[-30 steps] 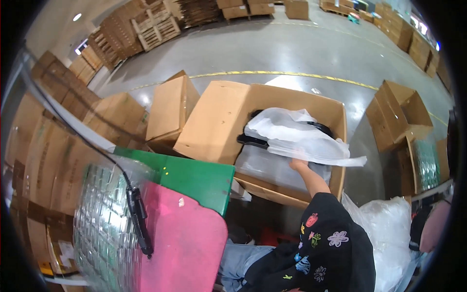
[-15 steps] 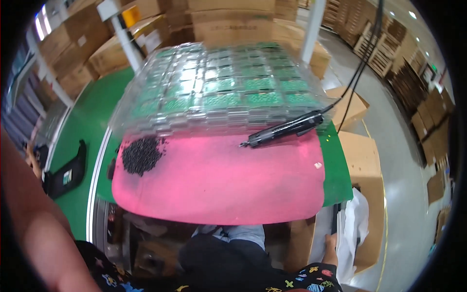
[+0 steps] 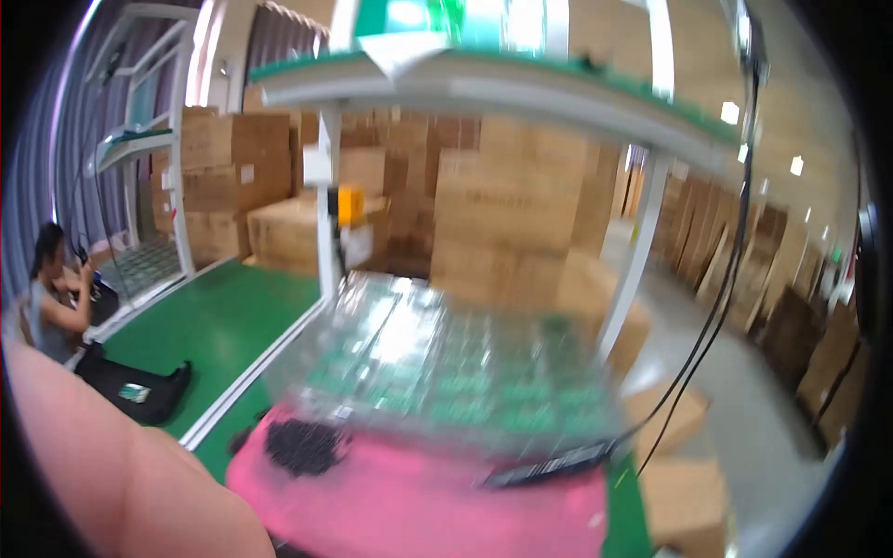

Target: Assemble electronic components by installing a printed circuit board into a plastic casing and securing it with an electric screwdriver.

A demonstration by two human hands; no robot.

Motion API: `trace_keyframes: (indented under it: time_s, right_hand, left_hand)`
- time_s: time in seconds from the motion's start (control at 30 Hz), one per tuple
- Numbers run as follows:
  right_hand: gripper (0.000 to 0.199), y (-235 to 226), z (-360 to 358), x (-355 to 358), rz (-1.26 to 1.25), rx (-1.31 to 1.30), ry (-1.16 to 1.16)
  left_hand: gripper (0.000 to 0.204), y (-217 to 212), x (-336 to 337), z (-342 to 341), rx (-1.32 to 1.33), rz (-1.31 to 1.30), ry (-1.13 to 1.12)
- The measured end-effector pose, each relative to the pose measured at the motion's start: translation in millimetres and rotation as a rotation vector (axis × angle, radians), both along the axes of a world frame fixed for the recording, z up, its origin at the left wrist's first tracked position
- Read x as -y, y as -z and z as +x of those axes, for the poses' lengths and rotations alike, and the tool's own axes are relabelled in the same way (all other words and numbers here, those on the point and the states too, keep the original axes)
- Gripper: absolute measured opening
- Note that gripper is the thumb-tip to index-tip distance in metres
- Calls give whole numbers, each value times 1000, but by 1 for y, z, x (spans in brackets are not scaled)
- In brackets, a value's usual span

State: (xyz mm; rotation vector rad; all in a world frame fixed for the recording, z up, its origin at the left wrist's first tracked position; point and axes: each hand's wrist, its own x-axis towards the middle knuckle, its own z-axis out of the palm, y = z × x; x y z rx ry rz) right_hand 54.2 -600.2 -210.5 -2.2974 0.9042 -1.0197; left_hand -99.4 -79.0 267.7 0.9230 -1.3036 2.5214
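Grey-blue curtains hung at the far left, well beyond the pink mat. Well left of the mat, a co-worker sat with forearms raised near a dark item too small to make out. Lower down, left of the mat and very near the lens, the person's left hand showed as a large blurred patch of skin; its fingers could not be made out, so whether it was wide, narrow or holding anything could not be told. Nearest to it in the view, a black plastic housing bearing a small green-and-white rectangle lay on the long green bench, left of the mat and apart from it. On the mat's left part sat a heap of tiny black screws. Just beyond the mat, stacked clear plastic trays showed rows of green boards, with a white-framed shelf above and brown cartons farther back. Along the mat's far right part a black electric screwdriver lay slanted, its cable rising rightward. Right of the mat stretched grey floor. The right hand was outside the view, its state unknown.
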Motion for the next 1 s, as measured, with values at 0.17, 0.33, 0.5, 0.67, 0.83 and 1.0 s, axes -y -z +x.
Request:
trace_keyframes:
  time_s: [0.17, 0.33, 0.5, 0.67, 0.83, 1.0]
  right_hand:
    - [50, 91, -217, -1, -75, -29, 140]
    - [43, 17, -255, 25, -188, 105, 158]
    - [24, -108, -246, -11, -633, 277, -45]
    - [16, -175, -213, -80, -830, 103, -750]
    - [21, -206, -151, -164, -745, -70, -1279]
    - [17, -269, -82, -218, -798, -234, -1557]
  left_hand:
    - [44, 30, -31, 19, -80, 32, 255]
    - [41, 43, -22, 15, -113, -23, 526]
    - [39, 53, -33, 8, -66, -23, 827]
    - [39, 159, -36, 73, -1407, 161, 308]
    - [44, 218, -36, 102, -2063, 878, -318]
    - [21, 247, -60, 109, -2188, 697, -300]
